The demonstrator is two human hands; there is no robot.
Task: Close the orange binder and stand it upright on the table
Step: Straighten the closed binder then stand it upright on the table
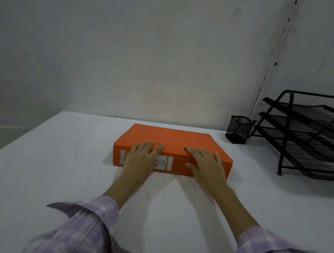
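Note:
The orange binder (173, 139) lies flat and closed on the white table (26, 171), its spine with a white label facing me. My left hand (141, 157) rests over the left part of the spine, fingers spread onto the top cover. My right hand (204, 165) lies over the right part of the spine, fingers on the top cover and thumb down the spine face. Both hands touch the binder; whether they grip it is unclear. The label is partly hidden by my left hand.
A black mesh pen cup (238, 129) stands at the back right of the table. Beside it a black three-tier letter tray (319, 137) fills the right edge. A grey wall rises just behind the table.

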